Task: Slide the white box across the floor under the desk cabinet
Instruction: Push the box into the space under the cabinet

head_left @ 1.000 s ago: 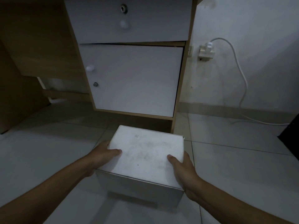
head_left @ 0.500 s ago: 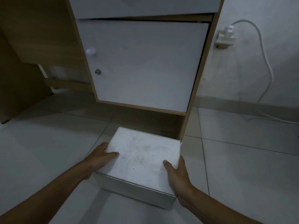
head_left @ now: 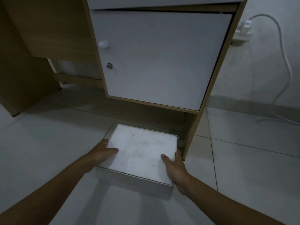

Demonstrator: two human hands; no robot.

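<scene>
The white box (head_left: 141, 153) rests flat on the tiled floor, its far edge at the mouth of the gap beneath the desk cabinet (head_left: 159, 59). My left hand (head_left: 101, 154) clasps the box's left side, thumb lying on the lid. My right hand (head_left: 176, 169) grips the right side near the front corner, thumb also on top. The cabinet has a white door with a round knob (head_left: 103, 44) and a keyhole; its wooden right leg (head_left: 192, 132) stands just beside the box's far right corner.
A wooden desk panel (head_left: 24, 75) stands at the left. On the right wall a plug adapter (head_left: 243, 32) hangs with a white cable (head_left: 285, 65) looping down to the floor. Pale floor tiles (head_left: 253, 172) spread on both sides.
The box has slid forward toward the cabinet, its far edge now reaching the gap under it. Both hands kept their grip and my view has moved closer.
</scene>
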